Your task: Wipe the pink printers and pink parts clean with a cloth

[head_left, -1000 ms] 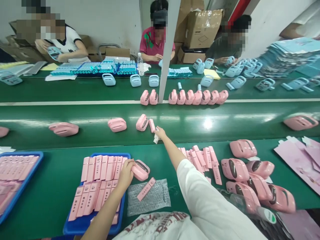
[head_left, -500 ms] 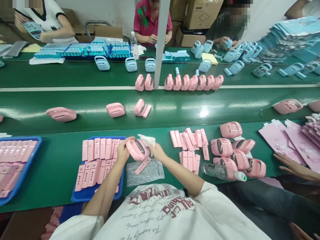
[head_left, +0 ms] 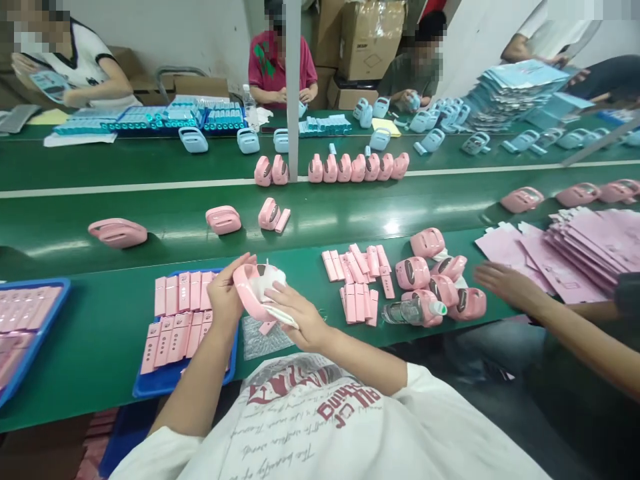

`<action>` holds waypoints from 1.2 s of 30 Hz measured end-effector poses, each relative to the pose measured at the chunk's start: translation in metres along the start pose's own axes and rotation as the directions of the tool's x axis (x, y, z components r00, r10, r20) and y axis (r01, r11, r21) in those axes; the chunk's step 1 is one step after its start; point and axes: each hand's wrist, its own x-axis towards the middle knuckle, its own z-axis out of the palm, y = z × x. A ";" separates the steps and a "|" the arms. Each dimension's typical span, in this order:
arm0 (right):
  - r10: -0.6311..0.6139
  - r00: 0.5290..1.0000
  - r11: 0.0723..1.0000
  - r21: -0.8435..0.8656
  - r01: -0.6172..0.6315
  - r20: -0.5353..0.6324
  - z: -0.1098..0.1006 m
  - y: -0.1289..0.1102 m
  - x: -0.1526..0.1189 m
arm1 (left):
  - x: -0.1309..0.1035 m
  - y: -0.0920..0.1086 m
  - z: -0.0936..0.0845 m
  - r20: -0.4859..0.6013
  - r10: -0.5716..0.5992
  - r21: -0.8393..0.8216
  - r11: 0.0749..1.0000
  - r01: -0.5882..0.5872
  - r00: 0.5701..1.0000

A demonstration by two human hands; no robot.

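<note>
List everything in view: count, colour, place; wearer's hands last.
Held device: one, pink, above bubble wrap
Cloth: one, white, against held device
Bubble wrap: one, clear, near table
Trays: two, blue, near left
Strips: many, pink, trays, near table
Devices: many, pink, middle and right
Other devices, parts: many, blue, far side
Bottles: two, clear, near, far
Sheets: many, pink, blue, right
Near table: one, green, foreground
Boxes: several, brown, back
Post: one, grey, centre
Workers: several, far, right
Left hand: one, holding device
Right hand: one, on cloth

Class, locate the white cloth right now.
In the head view, left of centre, the white cloth is between the right hand and the pink device held in the left hand.
</note>
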 end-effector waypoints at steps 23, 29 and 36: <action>0.829 0.556 -0.027 0.998 -0.061 0.056 -0.019 -0.024 -0.003 | 0.001 0.067 0.053 0.492 -0.073 -0.151 0.974 0.167 0.868; 0.836 0.498 0.194 0.974 0.120 -0.228 -0.025 -0.029 0.005 | -0.041 0.029 0.031 0.272 0.109 -0.257 0.966 -0.037 0.956; 0.706 0.575 0.501 0.866 0.008 -0.413 -0.026 -0.049 0.008 | -0.070 0.045 0.042 0.286 0.217 -0.126 0.974 -0.188 0.933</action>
